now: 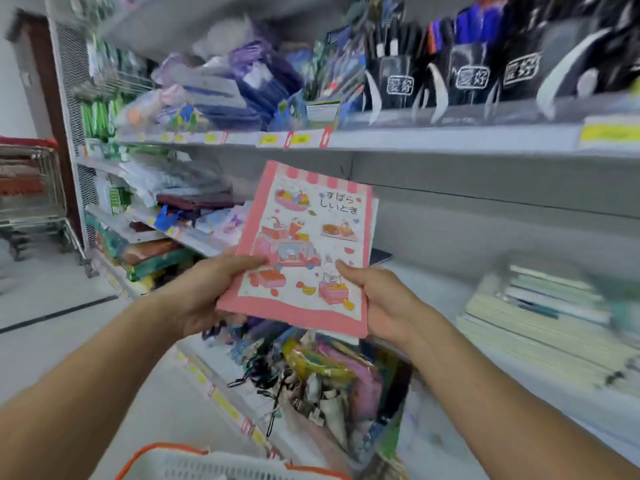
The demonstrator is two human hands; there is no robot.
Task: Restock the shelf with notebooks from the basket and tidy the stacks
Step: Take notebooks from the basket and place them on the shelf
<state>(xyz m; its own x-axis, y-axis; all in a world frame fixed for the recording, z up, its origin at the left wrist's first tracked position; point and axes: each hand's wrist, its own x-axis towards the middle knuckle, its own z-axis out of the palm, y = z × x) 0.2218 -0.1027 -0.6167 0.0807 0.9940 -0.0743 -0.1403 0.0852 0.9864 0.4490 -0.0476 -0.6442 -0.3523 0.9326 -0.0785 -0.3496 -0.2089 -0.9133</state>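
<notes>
Pink notebook [304, 244] held before the shelf [450, 140].
Left hand [207, 289] and right hand [384, 303] each pinch a lower corner; cover shows cartoon sweets, a rabbit, striped top.

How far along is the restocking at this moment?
Midway, apparently. Done: a stack of notebooks already lies on the shelf at right. In hand: the left hand and right hand grip a pink notebook, not yet shelved. Left: placing it; the basket below is only partly visible, contents unclear.
</notes>
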